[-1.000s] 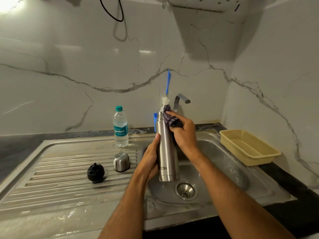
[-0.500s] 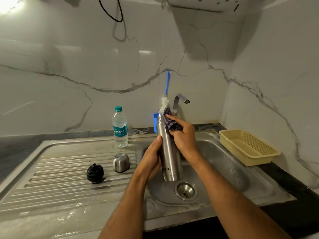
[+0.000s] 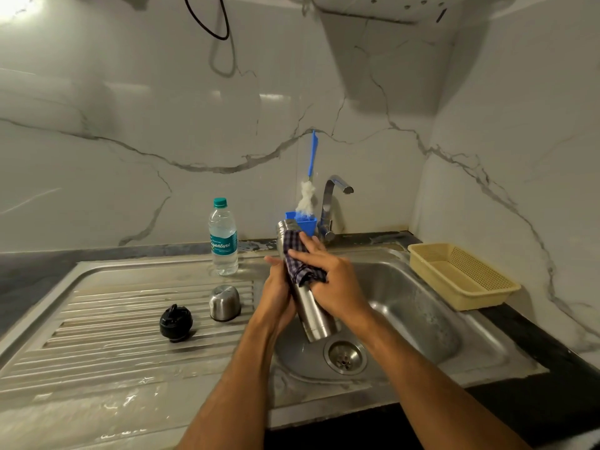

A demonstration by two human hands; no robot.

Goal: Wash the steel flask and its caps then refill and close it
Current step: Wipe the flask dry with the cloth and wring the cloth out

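Steel flask (image 3: 313, 315), uncapped, sits tilted over the sink basin (image 3: 418, 306), its open mouth leaning up and to the left and its base hanging just above the drain (image 3: 346, 356). The left hand (image 3: 276, 293) wraps the flask's body from the left side, its grip curled around the metal at about mid-height. The right hand (image 3: 331, 280) presses a checked cloth (image 3: 300, 263) against the upper part of the flask, its grip bent over the cloth with the fingers laid across the fabric toward the left; the cloth bunches between palm and metal. On the ribbed draining board (image 3: 113, 319) to the left lie the two caps, apart from each other: the steel cap (image 3: 224, 303) standing dome-up nearer the basin, and the black inner stopper (image 3: 176, 323) a little further left and nearer the viewer. A clear plastic water bottle (image 3: 223, 237) with a teal cap and label stands upright at the back edge of the board. Behind the flask, a blue cup (image 3: 305, 224) holds a bottle brush (image 3: 310, 177) with white bristles and a blue handle that points up against the marble wall. Just right of it rises the tap (image 3: 332, 198), its spout turned right. A yellow plastic basket (image 3: 461, 276) rests on the dark table to the right of the sink.
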